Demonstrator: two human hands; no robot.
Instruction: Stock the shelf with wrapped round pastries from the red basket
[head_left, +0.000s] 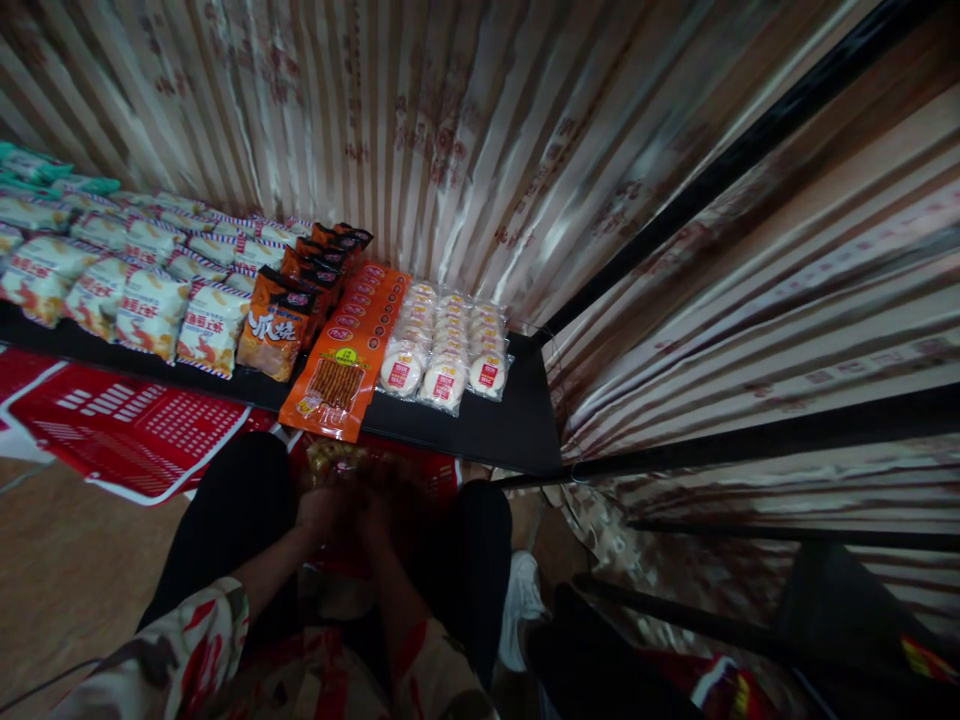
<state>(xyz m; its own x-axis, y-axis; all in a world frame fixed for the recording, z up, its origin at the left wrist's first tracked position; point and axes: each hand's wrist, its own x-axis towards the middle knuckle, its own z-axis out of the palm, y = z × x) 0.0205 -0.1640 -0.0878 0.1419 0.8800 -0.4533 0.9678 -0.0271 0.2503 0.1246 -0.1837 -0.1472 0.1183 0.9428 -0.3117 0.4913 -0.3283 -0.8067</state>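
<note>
Both hands are low between the knees, in deep shadow over a red basket [448, 478]. My left hand [322, 508] is beside some gold-brown packets [330, 457] whose kind I cannot make out. Close to its right is my right hand [373, 515]. The fingers of both are lost in the dark, so any grip is hidden. Just above them, a long orange snack packet [334, 385] lies on the black shelf [502, 430], its end hanging over the front edge. To its right sit rows of round white wrapped cakes [445, 383].
Left along the shelf stand orange-and-black bags [274, 325], many white snack bags [154, 310] and green bags [34, 165]. Another red basket [142, 425] is below. A striped curtain [465, 130] hangs behind, with black poles [720, 170] at right. A white shoe [520, 610] shows on the floor.
</note>
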